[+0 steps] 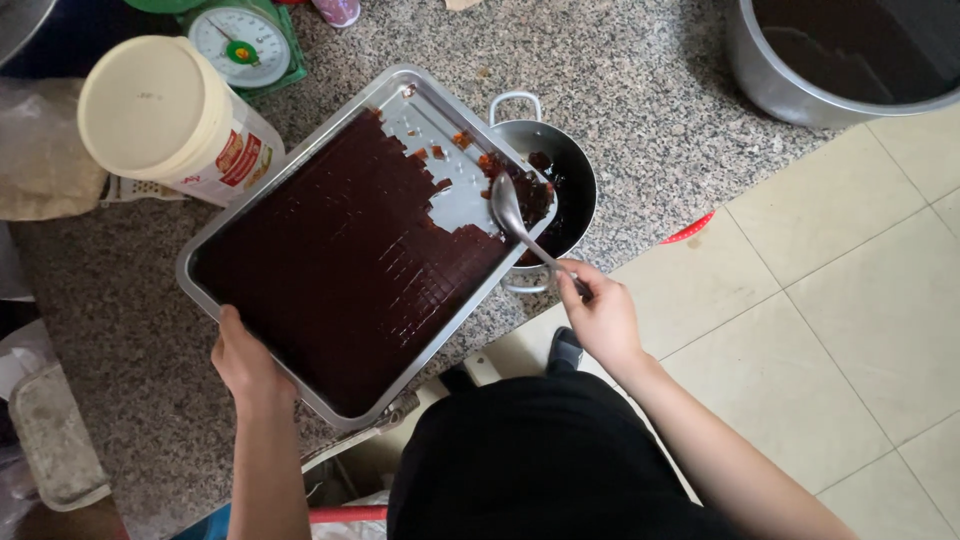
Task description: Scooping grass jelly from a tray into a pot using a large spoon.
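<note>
A metal tray (pixel 203 256) of dark brown jelly (pixel 340 260), scored into small cubes, rests tilted on the speckled granite counter, its far corner over a small metal pot (pixel 575 165). My left hand (pixel 243 360) grips the tray's near edge. My right hand (pixel 600 315) holds a metal spoon (pixel 510 210) whose bowl lies at the tray's far corner, where the jelly is cleared and loose cubes sit. Dark jelly pieces lie inside the pot.
A large white lidded tub (pixel 165 115) stands left of the tray, with a green kitchen scale (pixel 243 42) behind it. A big steel pot (pixel 840 55) of dark liquid sits at top right. Pale floor tiles (pixel 850 300) lie beyond the counter edge.
</note>
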